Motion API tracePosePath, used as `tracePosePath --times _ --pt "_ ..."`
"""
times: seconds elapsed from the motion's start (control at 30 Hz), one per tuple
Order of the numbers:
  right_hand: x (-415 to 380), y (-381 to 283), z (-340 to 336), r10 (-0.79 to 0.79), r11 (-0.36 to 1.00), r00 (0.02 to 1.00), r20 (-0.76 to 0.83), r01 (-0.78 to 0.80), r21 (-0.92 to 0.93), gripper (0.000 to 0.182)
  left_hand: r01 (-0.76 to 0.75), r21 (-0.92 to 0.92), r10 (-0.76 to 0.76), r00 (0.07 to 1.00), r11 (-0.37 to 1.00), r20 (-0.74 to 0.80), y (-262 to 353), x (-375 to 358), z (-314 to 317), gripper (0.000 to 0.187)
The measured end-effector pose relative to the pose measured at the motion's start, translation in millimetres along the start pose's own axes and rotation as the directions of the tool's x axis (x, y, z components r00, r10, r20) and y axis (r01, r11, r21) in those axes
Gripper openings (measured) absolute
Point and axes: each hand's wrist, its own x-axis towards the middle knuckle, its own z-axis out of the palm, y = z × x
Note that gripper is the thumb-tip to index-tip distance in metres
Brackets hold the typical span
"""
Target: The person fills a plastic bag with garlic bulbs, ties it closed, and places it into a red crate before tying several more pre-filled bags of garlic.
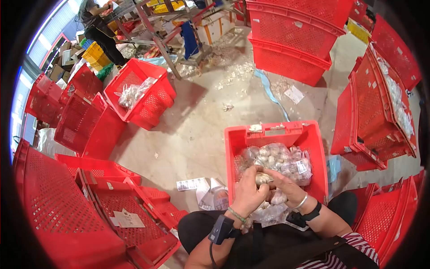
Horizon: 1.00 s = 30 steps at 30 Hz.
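My left hand (249, 192) is closed, fingers curled around a pale garlic bulb (263, 178) above the red crate between my knees. From the other side my right hand (290, 191) bends its fingers over the same bulb, and the two hands meet at the fingertips. Beneath them, an opened clear plastic bag (270, 214) with several loose garlic bulbs lies close to my lap. Farther inside the red crate (274, 127) rest filled bags of garlic (273, 154), one with a white label (301, 167). My palms hide part of the bulb.
A red crate with bagged garlic (145, 96) stands ahead on the left. Stacked red crates (291, 40) rise in front, with more on both sides. Garlic skins and a blue strap (268, 89) litter the floor. A person (101, 33) stands at a far-left bench.
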Motion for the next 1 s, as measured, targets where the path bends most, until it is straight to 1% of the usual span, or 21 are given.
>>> tracePosePath --times 0.1,0.13,0.27,0.3,0.37,0.4,0.43,0.47,0.5,0.53,0.57,0.63,0.67,0.73,0.77,0.8,0.83,0.87,0.9,0.93,1.0 --pt "25.2 3.3 11.4 -0.001 0.982 0.997 -0.071 -0.013 -0.187 0.067 -0.017 -0.066 0.016 1.0 0.998 -0.023 -5.2 -0.1 -6.4 0.055" --pt "32.6 9.1 10.9 0.037 0.997 0.995 -0.091 -0.044 -0.071 0.051 -0.02 -0.107 0.018 1.0 0.994 -0.022 -12.5 -0.9 -8.0 0.06" --pt "58.5 20.1 -1.7 0.174 0.98 0.98 -0.093 -0.181 -0.076 0.036 0.021 -0.144 -0.024 0.999 0.989 -0.021 -11.9 -4.8 -23.4 0.058" --pt "67.9 18.0 0.1 0.175 0.98 0.981 -0.087 -0.182 -0.083 0.036 -0.014 -0.132 -0.003 0.992 0.991 -0.126 -16.2 -3.4 -26.1 0.055" --pt "90.0 -1.9 6.5 0.327 0.898 0.944 -0.034 -0.322 -0.301 0.031 -0.043 -0.121 0.014 0.974 0.992 -0.227 -16.6 -3.3 -33.4 0.052" --pt "98.3 -23.2 28.9 0.253 0.894 0.967 0.016 -0.227 -0.385 0.025 -0.005 -0.154 -0.047 0.942 0.988 -0.333 -11.8 -1.7 -42.8 0.047" --pt "113.7 -24.6 40.3 -0.052 0.924 0.995 -0.08 0.018 -0.383 0.022 0.041 -0.192 -0.12 0.899 0.981 -0.421 -9.5 -0.9 -50.6 0.044" --pt "150.3 -35.3 20.9 -0.085 0.877 0.996 -0.016 0.067 -0.475 0.03 0.0 -0.143 -0.07 0.872 0.99 -0.484 -25.0 3.0 -53.5 0.039" --pt "153.5 -59.3 22.4 -0.082 0.975 0.996 -0.026 0.075 -0.21 0.047 -0.023 -0.102 -0.035 0.846 0.995 -0.531 -42.8 5.3 -52.9 0.035" --pt "126.4 -94.6 62.3 -0.078 0.983 0.962 -0.263 0.03 -0.179 0.059 0.038 -0.24 -0.146 0.881 0.97 -0.451 -38.2 2.1 -56.6 0.03" --pt "131.3 -98.5 49.2 -0.295 0.92 0.933 -0.206 0.219 -0.325 0.06 0.113 -0.37 -0.251 0.902 0.922 -0.35 -30.3 -1.0 -60.2 0.025" --pt "104.5 -114.5 42.9 -0.38 0.879 0.923 -0.062 0.34 -0.335 0.052 0.166 -0.344 -0.255 0.938 0.924 -0.234 -25.9 -3.8 -54.7 0.02" --pt "90.8 -103.9 28.4 -0.365 0.888 0.926 -0.099 0.314 -0.337 0.052 0.194 -0.359 -0.279 0.939 0.913 -0.203 -31.3 -8.9 -46.4 0.02" --pt "67.0 -85.9 -2.9 -0.195 0.898 0.979 -0.057 0.155 -0.412 0.042 0.239 -0.128 -0.241 0.97 0.963 -0.003 -38.0 -6.6 -34.4 0.022" --pt "53.3 -65.1 -11.7 -0.217 0.849 0.964 -0.152 0.11 -0.516 0.036 0.244 -0.131 -0.245 0.97 0.961 0.008 -40.9 -8.1 -26.0 0.022" --pt "40.4 -34.9 -34.5 -0.289 0.785 0.942 -0.171 0.13 -0.606 0.027 0.206 -0.005 -0.205 0.977 0.979 0.054 -44.9 -10.7 -14.6 0.027" --pt "24.1 -9.4 -63.3 -0.252 0.592 0.946 -0.205 -0.016 -0.805 0.017 0.158 0.12 -0.17 0.98 0.98 0.103 -49.4 -13.9 -2.8 0.033" --pt "5.2 12.3 -75.5 -0.088 0.641 0.948 -0.305 -0.18 -0.746 0.012 0.157 0.191 -0.186 0.972 0.969 0.142 -55.5 -16.6 9.9 0.041" --pt "-9.1 43.1 -99.1 -0.028 0.469 0.952 -0.305 -0.257 -0.845 0.018 0.158 0.191 -0.187 0.972 0.969 0.144 -60.3 -19.4 21.1 0.041" --pt "-20.8 55.8 -93.7 0.085 0.377 0.946 -0.311 -0.32 -0.869 0.026 0.116 0.401 -0.222 0.947 0.909 0.23 -64.6 -23.3 31.6 0.045" --pt "-37.8 86.8 -82.6 0.026 0.31 0.938 -0.345 -0.335 -0.889 0.034 0.038 0.667 -0.329 0.89 0.744 0.316 -76.3 -35.7 53.2 0.051"
